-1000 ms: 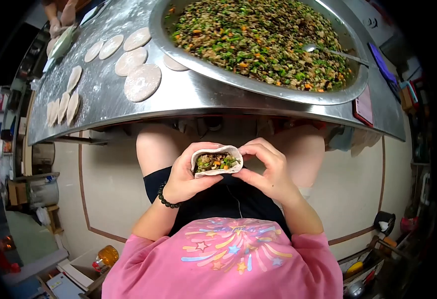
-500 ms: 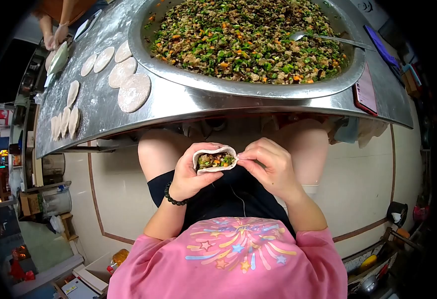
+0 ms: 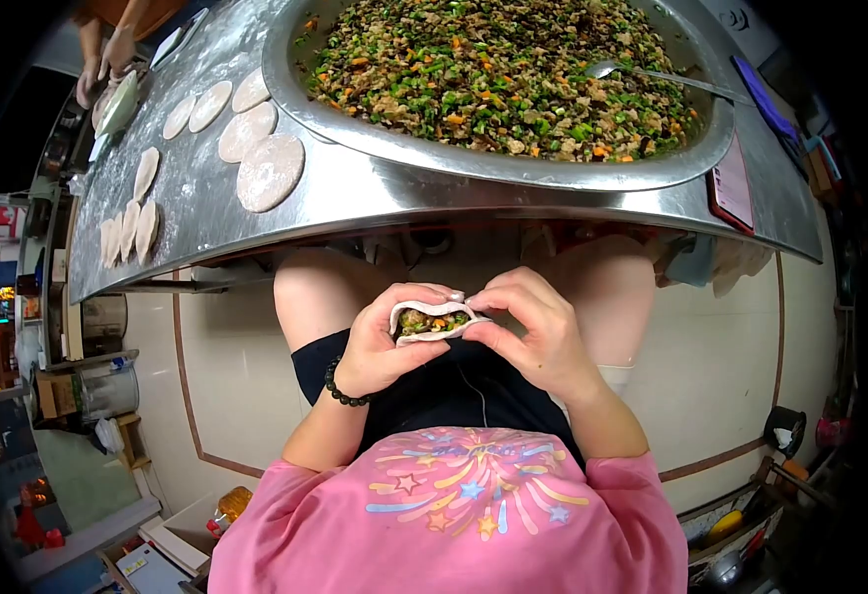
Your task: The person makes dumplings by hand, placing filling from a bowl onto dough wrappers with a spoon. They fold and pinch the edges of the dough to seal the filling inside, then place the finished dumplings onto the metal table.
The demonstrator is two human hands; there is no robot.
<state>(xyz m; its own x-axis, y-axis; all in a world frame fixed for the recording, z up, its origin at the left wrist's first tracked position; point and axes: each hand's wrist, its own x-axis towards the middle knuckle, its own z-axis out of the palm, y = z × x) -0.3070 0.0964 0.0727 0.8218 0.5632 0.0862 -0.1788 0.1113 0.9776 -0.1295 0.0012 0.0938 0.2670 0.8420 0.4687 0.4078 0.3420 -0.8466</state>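
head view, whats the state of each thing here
held dumpling: partly closed, filling showing
left hand: curled around the held dumpling
right hand: fingers and thumb on its edge
basin: well filled with chopped filling
spoon: lying in the basin, handle across the rim
round wrappers: flat, unfilled
folded dumplings: folded over, set down
table: dusted with flour

No text can be read: the lettering on the pink T-shirt (image 3: 454,525) is blurred, the phone (image 3: 733,190) screen beside the metal basin (image 3: 513,174) indistinct.
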